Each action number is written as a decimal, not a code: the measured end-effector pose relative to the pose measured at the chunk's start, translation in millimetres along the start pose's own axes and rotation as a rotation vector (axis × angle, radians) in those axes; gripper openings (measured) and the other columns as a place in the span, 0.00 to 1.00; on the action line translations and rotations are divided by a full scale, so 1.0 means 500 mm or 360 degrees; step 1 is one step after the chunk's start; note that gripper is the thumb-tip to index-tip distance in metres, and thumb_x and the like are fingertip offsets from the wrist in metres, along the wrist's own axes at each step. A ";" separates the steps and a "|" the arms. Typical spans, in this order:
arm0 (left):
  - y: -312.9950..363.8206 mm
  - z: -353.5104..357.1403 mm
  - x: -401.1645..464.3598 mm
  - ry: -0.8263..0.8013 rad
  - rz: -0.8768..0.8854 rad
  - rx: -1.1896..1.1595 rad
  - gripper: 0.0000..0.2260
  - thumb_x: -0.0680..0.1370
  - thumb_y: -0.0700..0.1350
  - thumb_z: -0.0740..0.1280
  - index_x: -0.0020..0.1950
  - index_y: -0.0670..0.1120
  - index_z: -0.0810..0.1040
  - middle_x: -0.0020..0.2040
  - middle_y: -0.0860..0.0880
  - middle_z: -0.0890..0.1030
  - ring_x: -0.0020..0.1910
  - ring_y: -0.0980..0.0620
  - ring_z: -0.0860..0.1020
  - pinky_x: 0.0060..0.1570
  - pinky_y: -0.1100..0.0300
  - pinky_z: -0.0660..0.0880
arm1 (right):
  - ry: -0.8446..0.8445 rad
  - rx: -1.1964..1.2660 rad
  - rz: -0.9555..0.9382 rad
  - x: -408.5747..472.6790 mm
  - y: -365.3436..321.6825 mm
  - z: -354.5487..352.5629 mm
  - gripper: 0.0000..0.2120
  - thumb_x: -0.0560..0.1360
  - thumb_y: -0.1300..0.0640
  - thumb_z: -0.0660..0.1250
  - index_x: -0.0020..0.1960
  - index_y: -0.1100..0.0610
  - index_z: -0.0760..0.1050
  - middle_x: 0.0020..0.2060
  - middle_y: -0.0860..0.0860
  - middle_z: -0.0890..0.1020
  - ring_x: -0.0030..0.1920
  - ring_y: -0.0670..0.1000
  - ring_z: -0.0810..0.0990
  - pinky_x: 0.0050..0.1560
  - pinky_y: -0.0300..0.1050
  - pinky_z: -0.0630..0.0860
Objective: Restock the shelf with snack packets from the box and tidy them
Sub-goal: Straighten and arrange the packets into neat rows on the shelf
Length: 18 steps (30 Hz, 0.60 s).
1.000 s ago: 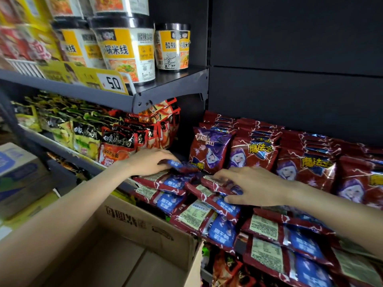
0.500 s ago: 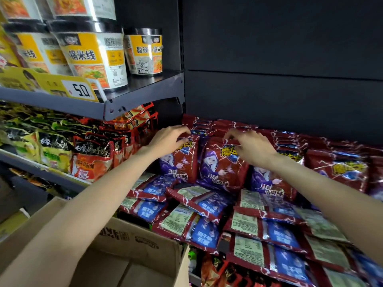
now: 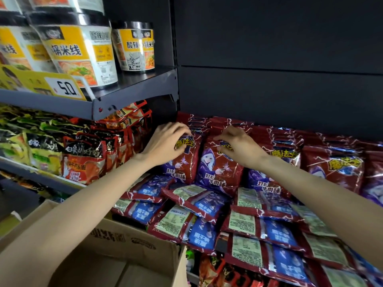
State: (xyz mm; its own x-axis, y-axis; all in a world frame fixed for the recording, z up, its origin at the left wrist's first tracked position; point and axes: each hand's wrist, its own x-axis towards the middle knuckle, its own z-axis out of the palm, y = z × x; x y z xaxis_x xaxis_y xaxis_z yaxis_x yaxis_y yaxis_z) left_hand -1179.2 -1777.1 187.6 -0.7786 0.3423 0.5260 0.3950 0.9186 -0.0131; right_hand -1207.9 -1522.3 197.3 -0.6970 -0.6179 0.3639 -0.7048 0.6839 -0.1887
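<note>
Red snack packets (image 3: 219,168) upright in rows, frame centre, on shelf (image 3: 220,244). Left hand (image 3: 165,143) pinches top edge of leftmost front packet (image 3: 182,162); right hand (image 3: 240,148) pinches its neighbour's top. More packets lie flat in front. Cardboard box (image 3: 128,243) lower left.

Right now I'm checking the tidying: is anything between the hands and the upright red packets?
Nothing visible. The left hand already grips the top of the left upright packet, and the right hand pinches the next upright packet.
</note>
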 end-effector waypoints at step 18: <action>-0.007 0.039 -0.007 -0.0716 -0.0073 0.0200 0.49 0.68 0.58 0.73 0.76 0.58 0.41 0.76 0.55 0.35 0.74 0.51 0.33 0.67 0.29 0.45 | -0.0287 -0.0729 -0.0238 0.011 0.023 -0.005 0.34 0.76 0.63 0.60 0.76 0.41 0.52 0.73 0.49 0.58 0.70 0.53 0.55 0.69 0.51 0.55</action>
State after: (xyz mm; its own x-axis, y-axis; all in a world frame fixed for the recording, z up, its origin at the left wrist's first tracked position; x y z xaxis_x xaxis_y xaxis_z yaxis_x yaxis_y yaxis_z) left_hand -1187.4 -1777.7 168.9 -0.9389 0.3268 0.1080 0.3146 0.9422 -0.1156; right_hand -1219.4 -1516.9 199.2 -0.6331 -0.7515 0.1855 -0.6964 0.6577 0.2872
